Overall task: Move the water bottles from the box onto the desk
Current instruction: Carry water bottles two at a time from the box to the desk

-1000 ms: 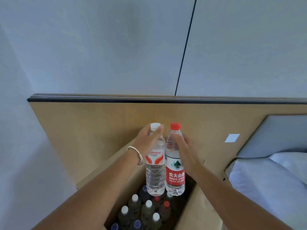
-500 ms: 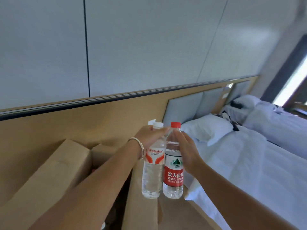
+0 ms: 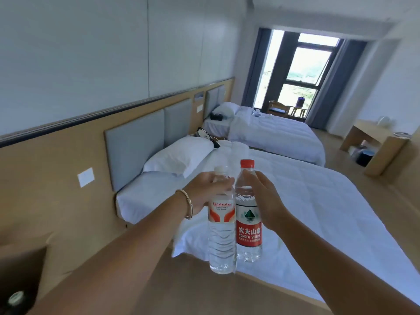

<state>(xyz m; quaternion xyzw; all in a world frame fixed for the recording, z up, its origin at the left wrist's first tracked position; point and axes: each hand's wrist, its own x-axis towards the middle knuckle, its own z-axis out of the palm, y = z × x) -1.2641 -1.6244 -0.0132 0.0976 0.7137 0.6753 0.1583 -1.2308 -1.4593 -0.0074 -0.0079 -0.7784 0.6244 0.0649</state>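
My left hand (image 3: pixel 205 192) grips the neck of a clear water bottle with a white cap and an orange-and-white label (image 3: pixel 221 226). Right beside it, my right hand (image 3: pixel 264 196) grips the shoulder of a second bottle with a red cap and a red label (image 3: pixel 248 221). Both bottles hang upright in the air, side by side and touching, in front of a bed. The cardboard box (image 3: pixel 21 276) shows at the lower left edge, with one bottle cap (image 3: pixel 16 297) visible inside. A wooden desk (image 3: pixel 375 142) stands far off at the right wall.
Two white beds fill the room: the near bed (image 3: pixel 318 212) is right behind the bottles, the far bed (image 3: pixel 272 130) lies by the window (image 3: pixel 302 71). A padded headboard (image 3: pixel 136 137) lines the left wall. Wooden floor runs between the beds and the desk.
The view has swung right, away from the box and towards the beds and window. Both hands still hold the two bottles together, now clear of the box and carried in front of the near bed.
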